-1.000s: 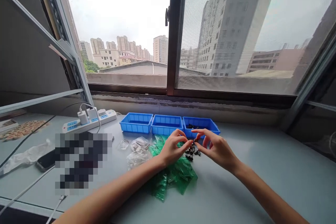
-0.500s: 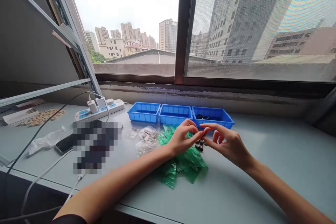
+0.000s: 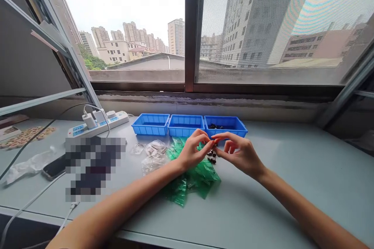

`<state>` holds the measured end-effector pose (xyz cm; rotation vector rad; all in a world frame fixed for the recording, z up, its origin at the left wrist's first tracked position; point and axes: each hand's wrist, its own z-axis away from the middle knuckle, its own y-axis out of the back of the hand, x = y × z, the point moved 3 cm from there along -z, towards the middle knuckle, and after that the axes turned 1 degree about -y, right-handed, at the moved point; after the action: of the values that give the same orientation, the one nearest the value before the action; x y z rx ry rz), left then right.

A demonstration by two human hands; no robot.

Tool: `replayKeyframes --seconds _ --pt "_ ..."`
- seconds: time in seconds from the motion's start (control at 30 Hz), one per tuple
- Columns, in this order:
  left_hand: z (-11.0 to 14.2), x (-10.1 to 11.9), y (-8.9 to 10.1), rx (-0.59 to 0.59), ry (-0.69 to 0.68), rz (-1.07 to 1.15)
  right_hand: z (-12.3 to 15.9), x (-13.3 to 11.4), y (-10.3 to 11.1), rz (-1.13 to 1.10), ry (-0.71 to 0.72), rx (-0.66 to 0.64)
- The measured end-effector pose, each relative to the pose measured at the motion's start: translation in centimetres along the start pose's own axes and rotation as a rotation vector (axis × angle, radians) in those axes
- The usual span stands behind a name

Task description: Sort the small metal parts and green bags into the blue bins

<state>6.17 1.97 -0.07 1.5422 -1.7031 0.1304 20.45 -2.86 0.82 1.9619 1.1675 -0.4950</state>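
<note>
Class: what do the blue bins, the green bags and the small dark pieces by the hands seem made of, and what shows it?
Blue bins: probably molded plastic, slight sheen; uniform color and ribbed walls suggest it.
Green bags: likely thin, glossy plastic film; creases and see-through layers.
Dark pieces: plastic or metal, some shine, too small to tell.

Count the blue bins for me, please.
3, in one row beneath the window: the left bin, the middle bin, and the right bin, which holds small dark pieces. No others show.

Left hand (image 3: 193, 149) and right hand (image 3: 243, 155) are close together, fingers (image 3: 226, 135) bent, forearms (image 3: 304, 206) angled inward.
</note>
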Motion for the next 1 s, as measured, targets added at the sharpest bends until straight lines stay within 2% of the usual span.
replayKeyframes --seconds 0.23,0.4,0.77,1.0 --pt "0.2 -0.3 -0.1 -0.039 0.016 0.015 0.2 0.0 -0.1 -0.029 0.028 0.025" --pt "0.2 -0.4 -0.2 -0.040 0.021 0.022 0.5 -0.3 -0.6 0.060 0.101 0.066" --pt "-0.1 -0.4 -0.1 -0.096 0.098 -0.020 0.4 0.2 -1.7 0.058 0.079 0.098" --pt "-0.1 -0.5 -0.1 -0.159 0.178 -0.067 0.1 1.1 -0.8 0.225 0.084 0.084"
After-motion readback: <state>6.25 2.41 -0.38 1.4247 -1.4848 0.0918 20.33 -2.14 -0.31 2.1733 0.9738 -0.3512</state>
